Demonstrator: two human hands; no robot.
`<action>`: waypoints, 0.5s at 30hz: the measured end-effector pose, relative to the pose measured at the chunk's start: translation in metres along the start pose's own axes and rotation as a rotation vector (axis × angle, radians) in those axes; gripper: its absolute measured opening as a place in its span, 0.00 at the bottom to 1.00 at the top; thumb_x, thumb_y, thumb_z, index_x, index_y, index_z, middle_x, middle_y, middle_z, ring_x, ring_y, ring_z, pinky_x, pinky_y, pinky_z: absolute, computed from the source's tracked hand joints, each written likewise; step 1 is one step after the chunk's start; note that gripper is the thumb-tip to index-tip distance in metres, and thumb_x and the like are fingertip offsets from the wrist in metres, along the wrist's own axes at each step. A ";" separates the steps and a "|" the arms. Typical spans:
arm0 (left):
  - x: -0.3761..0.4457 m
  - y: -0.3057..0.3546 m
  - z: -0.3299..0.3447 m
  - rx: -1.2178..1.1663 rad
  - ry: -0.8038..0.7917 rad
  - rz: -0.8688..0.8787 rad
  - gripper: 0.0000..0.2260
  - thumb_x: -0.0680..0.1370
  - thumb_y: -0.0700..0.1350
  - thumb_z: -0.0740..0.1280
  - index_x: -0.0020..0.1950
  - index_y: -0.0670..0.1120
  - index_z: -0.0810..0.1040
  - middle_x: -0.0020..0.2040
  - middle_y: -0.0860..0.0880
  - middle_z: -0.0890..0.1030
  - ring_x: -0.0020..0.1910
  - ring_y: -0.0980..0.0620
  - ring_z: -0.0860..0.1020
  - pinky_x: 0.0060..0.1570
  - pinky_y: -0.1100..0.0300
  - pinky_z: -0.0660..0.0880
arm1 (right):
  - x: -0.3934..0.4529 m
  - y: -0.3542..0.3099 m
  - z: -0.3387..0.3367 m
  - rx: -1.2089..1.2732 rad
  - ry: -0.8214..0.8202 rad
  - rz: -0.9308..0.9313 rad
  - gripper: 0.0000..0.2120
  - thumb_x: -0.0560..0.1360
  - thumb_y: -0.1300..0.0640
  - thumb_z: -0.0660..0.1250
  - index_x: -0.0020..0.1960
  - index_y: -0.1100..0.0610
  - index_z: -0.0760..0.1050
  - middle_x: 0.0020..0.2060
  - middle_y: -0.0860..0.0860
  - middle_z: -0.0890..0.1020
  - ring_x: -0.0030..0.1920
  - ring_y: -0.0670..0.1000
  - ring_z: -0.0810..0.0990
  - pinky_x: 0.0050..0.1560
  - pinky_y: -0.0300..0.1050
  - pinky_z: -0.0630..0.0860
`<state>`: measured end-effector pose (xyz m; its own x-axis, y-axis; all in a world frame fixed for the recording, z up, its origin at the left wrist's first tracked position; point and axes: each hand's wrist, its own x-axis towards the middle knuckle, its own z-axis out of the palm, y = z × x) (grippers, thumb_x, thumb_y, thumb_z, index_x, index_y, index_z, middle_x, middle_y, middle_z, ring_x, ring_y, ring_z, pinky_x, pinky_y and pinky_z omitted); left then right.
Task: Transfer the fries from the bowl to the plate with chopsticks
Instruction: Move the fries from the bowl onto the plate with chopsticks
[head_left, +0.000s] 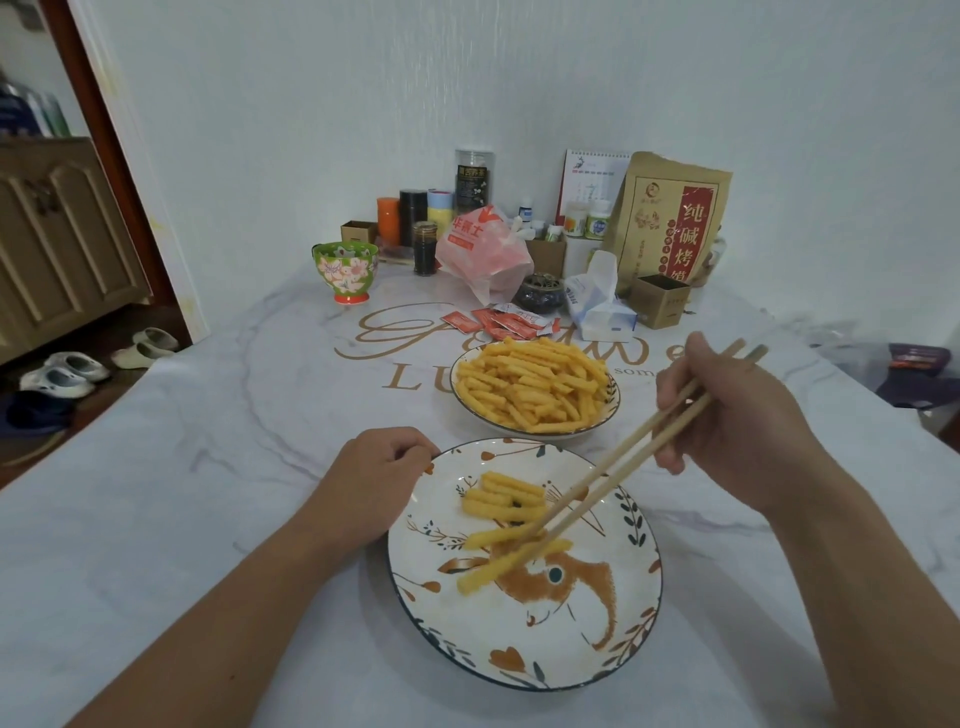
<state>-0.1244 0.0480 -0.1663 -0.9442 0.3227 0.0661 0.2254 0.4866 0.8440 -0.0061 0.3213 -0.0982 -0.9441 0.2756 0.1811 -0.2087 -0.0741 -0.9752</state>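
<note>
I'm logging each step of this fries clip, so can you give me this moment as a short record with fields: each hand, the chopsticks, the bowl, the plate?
left hand: rests at the plate's left rim, fingers curled on the edge
right hand: grips the chopsticks
chopsticks: tips over the plate, at two fries; whether these are pinched or already lying on the plate is unclear
bowl: beyond the plate, heaped with fries
plate: nearest the camera, deer pattern, a small pile of fries on its far half
task state: most fries not yet moved
</note>
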 end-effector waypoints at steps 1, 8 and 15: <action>0.000 0.000 0.000 -0.003 -0.001 -0.001 0.14 0.82 0.40 0.63 0.42 0.49 0.86 0.36 0.53 0.85 0.28 0.64 0.75 0.26 0.72 0.66 | 0.000 0.001 0.002 -0.034 -0.004 -0.007 0.26 0.80 0.46 0.58 0.31 0.60 0.77 0.25 0.61 0.73 0.22 0.59 0.75 0.23 0.45 0.72; 0.001 -0.002 0.000 0.004 -0.008 0.009 0.15 0.82 0.40 0.62 0.40 0.51 0.85 0.37 0.57 0.84 0.31 0.65 0.77 0.28 0.72 0.68 | 0.001 -0.003 -0.003 0.021 0.202 -0.191 0.24 0.83 0.49 0.59 0.33 0.59 0.78 0.25 0.58 0.74 0.23 0.57 0.74 0.25 0.43 0.72; 0.001 -0.002 0.001 0.011 -0.008 0.011 0.15 0.82 0.40 0.63 0.40 0.51 0.85 0.37 0.56 0.85 0.29 0.63 0.76 0.28 0.68 0.67 | 0.008 0.012 0.013 -0.022 0.388 -0.277 0.20 0.83 0.49 0.60 0.43 0.62 0.78 0.32 0.60 0.83 0.33 0.61 0.85 0.36 0.49 0.84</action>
<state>-0.1255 0.0478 -0.1686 -0.9396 0.3349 0.0707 0.2383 0.4919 0.8374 -0.0192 0.3105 -0.1072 -0.6878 0.6200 0.3776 -0.4295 0.0718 -0.9002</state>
